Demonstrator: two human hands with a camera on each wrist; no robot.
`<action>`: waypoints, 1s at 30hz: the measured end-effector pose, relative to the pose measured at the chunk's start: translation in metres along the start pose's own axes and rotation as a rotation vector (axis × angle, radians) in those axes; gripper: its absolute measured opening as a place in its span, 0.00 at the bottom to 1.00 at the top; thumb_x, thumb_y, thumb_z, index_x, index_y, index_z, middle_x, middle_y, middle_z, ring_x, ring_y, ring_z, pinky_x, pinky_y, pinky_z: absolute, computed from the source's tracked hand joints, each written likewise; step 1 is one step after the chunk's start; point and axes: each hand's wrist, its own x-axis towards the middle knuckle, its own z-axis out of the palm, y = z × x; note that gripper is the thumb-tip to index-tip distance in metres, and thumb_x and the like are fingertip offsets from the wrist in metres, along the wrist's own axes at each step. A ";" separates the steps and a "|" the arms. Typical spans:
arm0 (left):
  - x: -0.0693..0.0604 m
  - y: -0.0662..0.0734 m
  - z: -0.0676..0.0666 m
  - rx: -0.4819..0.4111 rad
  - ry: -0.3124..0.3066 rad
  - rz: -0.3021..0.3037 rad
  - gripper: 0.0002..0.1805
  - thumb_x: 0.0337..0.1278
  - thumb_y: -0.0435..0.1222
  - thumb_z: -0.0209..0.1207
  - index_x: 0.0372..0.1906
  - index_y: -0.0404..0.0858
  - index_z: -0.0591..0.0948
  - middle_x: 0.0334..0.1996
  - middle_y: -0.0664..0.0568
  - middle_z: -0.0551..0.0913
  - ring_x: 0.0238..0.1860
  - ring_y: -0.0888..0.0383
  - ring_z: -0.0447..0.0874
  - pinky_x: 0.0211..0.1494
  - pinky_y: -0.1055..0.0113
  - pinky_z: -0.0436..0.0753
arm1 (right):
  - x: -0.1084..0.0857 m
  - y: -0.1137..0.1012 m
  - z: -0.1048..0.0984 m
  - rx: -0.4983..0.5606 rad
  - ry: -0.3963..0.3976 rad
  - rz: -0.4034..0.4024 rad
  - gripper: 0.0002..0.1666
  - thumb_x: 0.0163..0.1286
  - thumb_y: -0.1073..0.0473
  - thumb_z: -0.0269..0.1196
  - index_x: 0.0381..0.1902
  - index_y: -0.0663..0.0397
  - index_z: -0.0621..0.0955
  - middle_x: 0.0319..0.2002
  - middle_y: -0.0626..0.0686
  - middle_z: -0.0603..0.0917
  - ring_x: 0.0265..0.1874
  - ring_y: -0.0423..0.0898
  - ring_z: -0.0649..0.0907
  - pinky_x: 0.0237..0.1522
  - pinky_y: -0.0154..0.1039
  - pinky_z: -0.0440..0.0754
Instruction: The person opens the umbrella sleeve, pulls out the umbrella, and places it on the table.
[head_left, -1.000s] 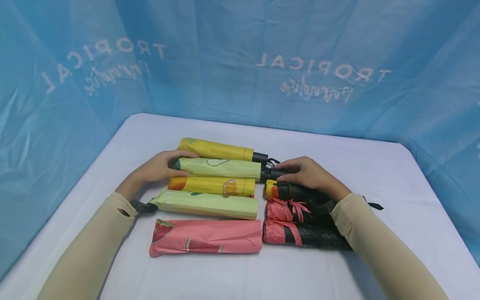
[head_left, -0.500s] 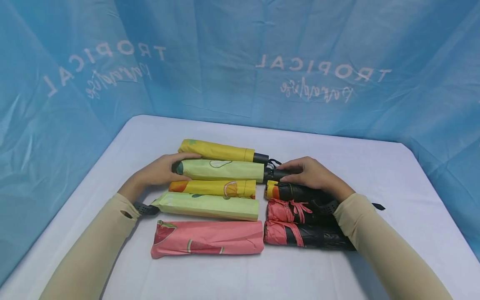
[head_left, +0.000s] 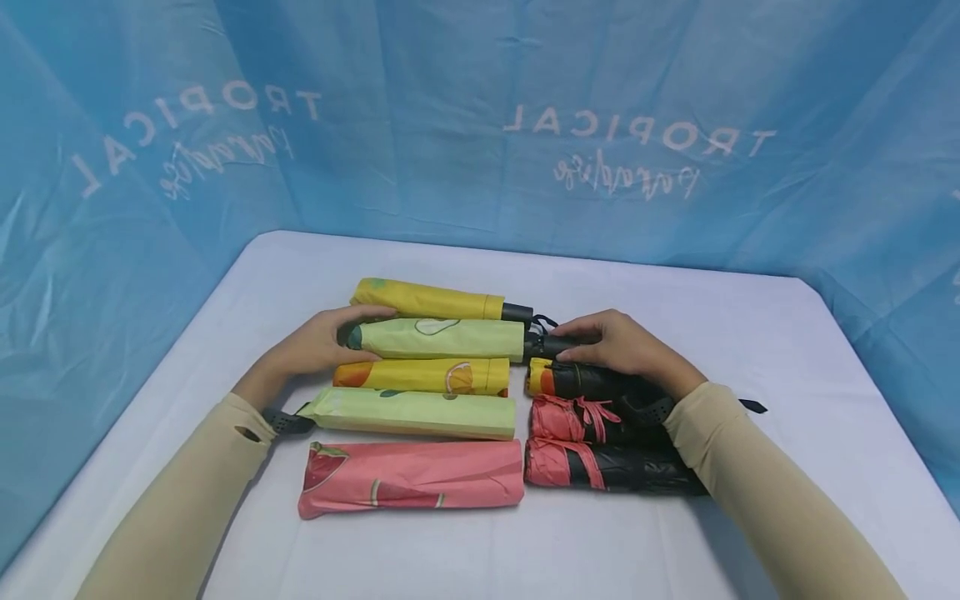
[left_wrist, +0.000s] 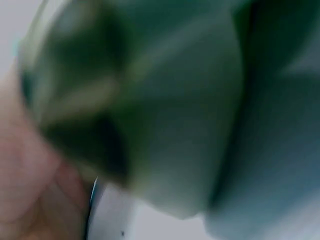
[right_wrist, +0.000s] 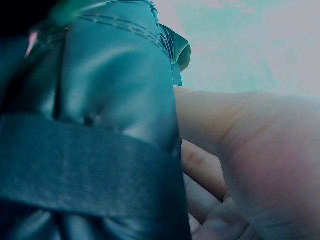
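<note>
My left hand (head_left: 318, 340) holds the left end of a light green avocado-print umbrella sleeve (head_left: 450, 340), fingers along its far edge and thumb on the near edge. At the sleeve's right end a black umbrella handle (head_left: 547, 346) sticks out, and my right hand (head_left: 626, 346) grips it between thumb and fingers. Just behind lies a yellow-sleeved umbrella (head_left: 431, 298), its black end showing at the right. The left wrist view is a blurred close-up of green fabric (left_wrist: 175, 115) beside the hand. Dark folded umbrella fabric (right_wrist: 120, 90) fills much of the right wrist view.
Nearer me lie a yellow orange-print sleeve (head_left: 420, 376), a green sleeve (head_left: 420, 414) and a pink watermelon sleeve (head_left: 420, 475). Folded umbrellas with yellow (head_left: 566, 380) and pink (head_left: 558, 419) ends lie right of them; another pink-ended umbrella (head_left: 600, 468) is nearest. A blue curtain (head_left: 465, 150) borders the white table (head_left: 480, 550).
The light green sleeve has shifted slightly, and my left thumb sits a little lower at its near edge. My right hand stays at the handle. The whole view has drifted slightly.
</note>
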 end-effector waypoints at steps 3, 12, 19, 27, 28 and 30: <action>-0.001 0.001 0.001 0.043 -0.003 0.005 0.41 0.54 0.47 0.76 0.73 0.56 0.73 0.69 0.56 0.74 0.73 0.49 0.65 0.73 0.39 0.62 | 0.000 -0.001 -0.001 -0.009 -0.005 -0.013 0.24 0.69 0.52 0.71 0.62 0.45 0.85 0.59 0.51 0.85 0.59 0.50 0.82 0.57 0.55 0.81; -0.001 0.010 0.001 0.043 0.002 -0.003 0.39 0.54 0.44 0.76 0.72 0.54 0.74 0.68 0.56 0.76 0.71 0.52 0.68 0.72 0.43 0.65 | -0.008 0.009 -0.009 -0.040 -0.006 0.010 0.24 0.69 0.51 0.71 0.61 0.45 0.85 0.59 0.52 0.85 0.59 0.51 0.82 0.56 0.55 0.81; -0.003 0.005 0.001 0.041 0.002 -0.008 0.37 0.54 0.45 0.76 0.70 0.57 0.76 0.67 0.58 0.76 0.71 0.53 0.67 0.73 0.44 0.64 | -0.017 0.018 -0.016 -0.031 -0.011 0.053 0.24 0.69 0.50 0.71 0.61 0.46 0.85 0.59 0.52 0.85 0.60 0.52 0.81 0.60 0.57 0.79; -0.002 0.007 0.000 0.026 0.016 -0.016 0.36 0.53 0.43 0.77 0.69 0.56 0.77 0.67 0.59 0.76 0.69 0.54 0.69 0.72 0.45 0.66 | -0.023 0.019 -0.021 -0.003 -0.018 0.069 0.24 0.70 0.48 0.70 0.61 0.46 0.85 0.59 0.53 0.84 0.62 0.53 0.80 0.61 0.58 0.77; -0.002 0.007 0.000 0.026 0.014 -0.017 0.36 0.53 0.43 0.77 0.69 0.56 0.77 0.67 0.58 0.76 0.70 0.54 0.68 0.73 0.45 0.65 | -0.023 0.019 -0.021 0.000 -0.019 0.068 0.24 0.70 0.48 0.70 0.61 0.46 0.85 0.60 0.53 0.84 0.62 0.53 0.79 0.61 0.58 0.77; -0.003 0.007 0.000 0.031 0.013 -0.024 0.36 0.53 0.44 0.76 0.69 0.56 0.77 0.67 0.58 0.76 0.70 0.53 0.68 0.73 0.45 0.64 | -0.023 0.020 -0.021 0.005 -0.024 0.062 0.24 0.70 0.49 0.70 0.62 0.47 0.84 0.60 0.53 0.84 0.62 0.53 0.80 0.61 0.58 0.77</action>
